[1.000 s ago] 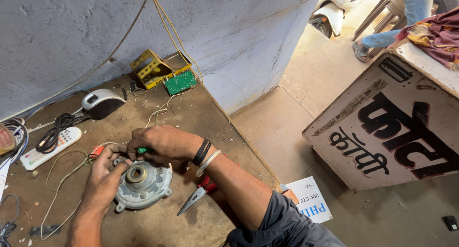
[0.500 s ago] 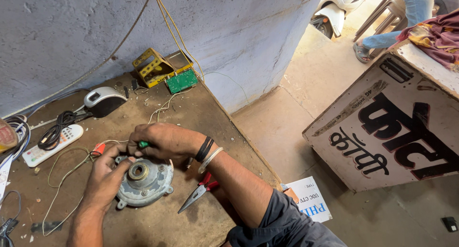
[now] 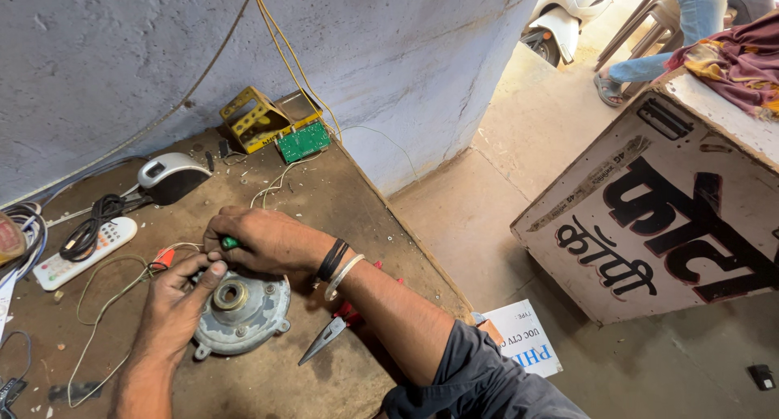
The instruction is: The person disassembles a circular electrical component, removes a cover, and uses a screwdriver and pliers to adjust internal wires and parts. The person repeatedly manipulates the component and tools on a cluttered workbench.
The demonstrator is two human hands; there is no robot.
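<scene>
A round grey metal motor housing [image 3: 242, 313] lies on the brown workbench [image 3: 349, 216]. My left hand [image 3: 177, 299] rests on its left rim, thumb against the top edge. My right hand [image 3: 264, 239] is closed around a green-handled screwdriver [image 3: 230, 243], held just above the housing's far edge; the tool's tip is hidden by my fingers. Black and white bands circle my right wrist. Thin pale wires [image 3: 97, 289] trail from the housing to the left.
Red-handled pliers [image 3: 331, 334] lie under my right forearm. A remote [image 3: 81, 253], black cable [image 3: 93, 224], grey device [image 3: 172, 176], yellow bracket [image 3: 256, 119] and green circuit board [image 3: 303, 141] sit toward the wall. The bench edge drops to the floor at right, near a painted white box [image 3: 673, 216].
My hands and the housing have stayed in nearly the same place; my right hand has shifted slightly on the screwdriver. The view has moved only a little.
</scene>
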